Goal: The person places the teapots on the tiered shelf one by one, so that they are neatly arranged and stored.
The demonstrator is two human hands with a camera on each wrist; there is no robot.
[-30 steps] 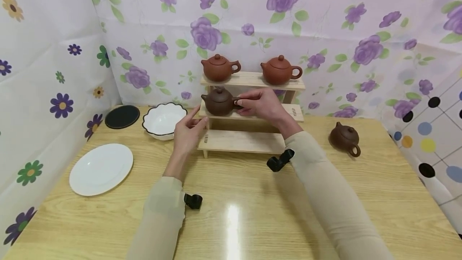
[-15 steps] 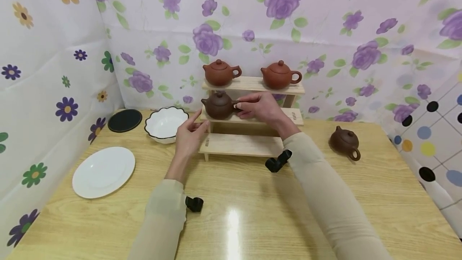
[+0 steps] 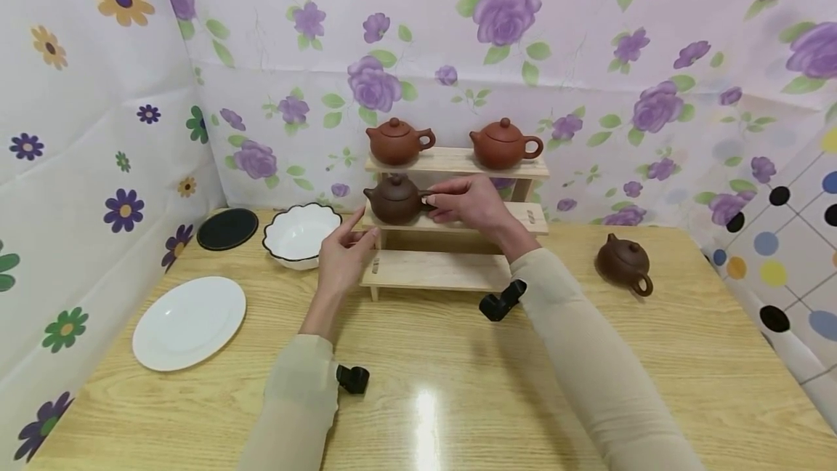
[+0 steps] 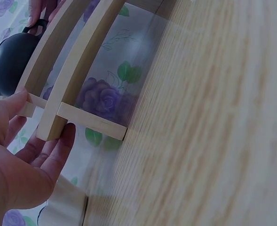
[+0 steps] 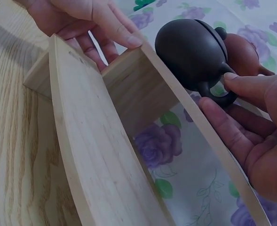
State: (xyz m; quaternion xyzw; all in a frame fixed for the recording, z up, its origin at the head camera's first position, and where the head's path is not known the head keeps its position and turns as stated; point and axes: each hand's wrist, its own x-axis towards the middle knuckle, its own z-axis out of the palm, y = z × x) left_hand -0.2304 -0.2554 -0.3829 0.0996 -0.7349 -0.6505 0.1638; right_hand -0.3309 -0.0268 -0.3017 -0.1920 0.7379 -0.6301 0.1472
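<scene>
A dark brown teapot [image 3: 395,200] sits upright at the left end of the middle level of a three-step wooden stand [image 3: 445,270], spout to the left. My right hand [image 3: 472,203] pinches its looped handle between thumb and fingers, as the right wrist view also shows for the handle [image 5: 218,98]. At the stand's left side, my left hand [image 3: 343,256] holds the wood. In the left wrist view its thumb lies at the middle shelf's end and its fingers [image 4: 58,153] curl by the lower shelf's end. Two reddish-brown teapots, left [image 3: 397,142] and right [image 3: 503,145], stand on the top level.
Another dark teapot [image 3: 623,264] lies tilted on the table to the right. Left of the stand are a scalloped white bowl [image 3: 301,233], a black round disc [image 3: 227,229] and a white plate [image 3: 189,323]. Flowered cloth [image 3: 294,166] hangs close behind the stand.
The head view has tilted up, so the scene sits lower in the frame. Both hands and the dark teapot keep nearly the same places on the stand.
</scene>
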